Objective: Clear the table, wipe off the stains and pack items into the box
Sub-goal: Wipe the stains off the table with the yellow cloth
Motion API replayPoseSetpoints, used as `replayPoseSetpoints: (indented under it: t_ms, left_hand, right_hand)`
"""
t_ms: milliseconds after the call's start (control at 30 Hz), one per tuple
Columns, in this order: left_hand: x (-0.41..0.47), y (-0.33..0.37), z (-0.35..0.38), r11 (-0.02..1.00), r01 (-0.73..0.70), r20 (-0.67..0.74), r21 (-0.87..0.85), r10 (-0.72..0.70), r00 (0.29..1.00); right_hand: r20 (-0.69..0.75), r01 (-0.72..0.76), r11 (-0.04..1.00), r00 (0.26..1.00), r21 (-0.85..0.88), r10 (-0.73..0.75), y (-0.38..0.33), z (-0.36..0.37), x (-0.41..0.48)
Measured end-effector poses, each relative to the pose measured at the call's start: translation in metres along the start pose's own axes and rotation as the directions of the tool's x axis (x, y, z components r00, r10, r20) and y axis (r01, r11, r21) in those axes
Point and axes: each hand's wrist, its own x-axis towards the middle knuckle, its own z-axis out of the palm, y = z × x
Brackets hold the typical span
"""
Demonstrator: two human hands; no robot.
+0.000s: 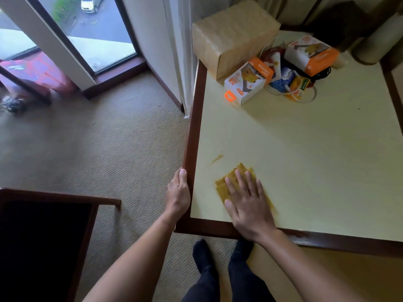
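The dark-rimmed pale yellow table (pixel 305 160) stands before me. On its far left corner sits the brown cardboard box (pixel 233 35), with orange-and-white cartons (pixel 248 80) and cables heaped just beside it. My left hand (pixel 178 192) curls over the table's left rim. My right hand (pixel 248 205) lies flat with fingers spread, pressing the folded mustard-yellow cloth (pixel 226 184) near the table's near left corner. I judge the cloth soft, thin and apt to bunch, so a broad palm on its middle suits it. A brown smear (pixel 217 158) lies just beyond it.
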Motion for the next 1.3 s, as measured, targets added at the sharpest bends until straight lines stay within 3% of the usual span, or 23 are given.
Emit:
replayPoseSetpoints:
  t_ms: [67, 200, 367, 567, 733, 867, 967, 1133, 1300]
  left_hand:
    - [0.0, 0.001, 0.0, 1.0, 0.011, -0.004, 0.0, -0.011, 1.0]
    - [-0.001, 0.003, -0.003, 1.0, 0.015, -0.004, -0.015, -0.015, 1.0]
    - [-0.003, 0.007, -0.005, 1.0, 0.026, 0.013, 0.013, -0.026, 1.0]
    - [-0.008, 0.008, -0.001, 0.997, -0.002, 0.005, 0.08, 0.002, 1.0]
    - [-0.014, 0.017, 0.0, 0.998, -0.005, 0.027, 0.065, 0.004, 1.0]
    - [-0.015, 0.016, -0.001, 0.998, -0.023, 0.037, 0.052, 0.021, 0.999]
    - [-0.015, 0.014, -0.001, 0.999, -0.012, 0.034, 0.053, 0.01, 0.999]
    - [-0.015, 0.011, -0.002, 1.0, 0.015, 0.048, 0.002, -0.015, 0.999]
    - [-0.016, 0.012, -0.002, 0.996, 0.01, 0.042, -0.088, -0.006, 0.999]
  right_hand:
    - [-0.014, -0.06, 0.996, 0.998, 0.059, 0.061, -0.037, 0.001, 0.016]
    - [-0.041, 0.018, 0.995, 0.999, 0.103, -0.014, -0.092, 0.016, 0.008]
    - [-0.094, -0.087, 0.991, 0.991, 0.103, 0.097, -0.04, 0.023, -0.029]
    - [-0.136, -0.38, 0.918, 0.909, 0.11, 0.393, 0.065, 0.028, -0.084]
    - [-0.154, -0.533, 0.822, 0.812, 0.199, 0.564, 0.051, 0.029, -0.075]
    - [-0.133, -0.33, 0.931, 0.927, 0.154, 0.35, -0.005, 0.032, -0.055]
    - [-0.105, -0.166, 0.98, 0.979, 0.109, 0.177, 0.008, 0.028, -0.062]
    - [-0.144, -0.347, 0.931, 0.921, 0.116, 0.362, 0.021, 0.032, -0.067]
    - [-0.099, -0.073, 0.99, 0.992, 0.121, 0.085, -0.058, 0.028, -0.032]
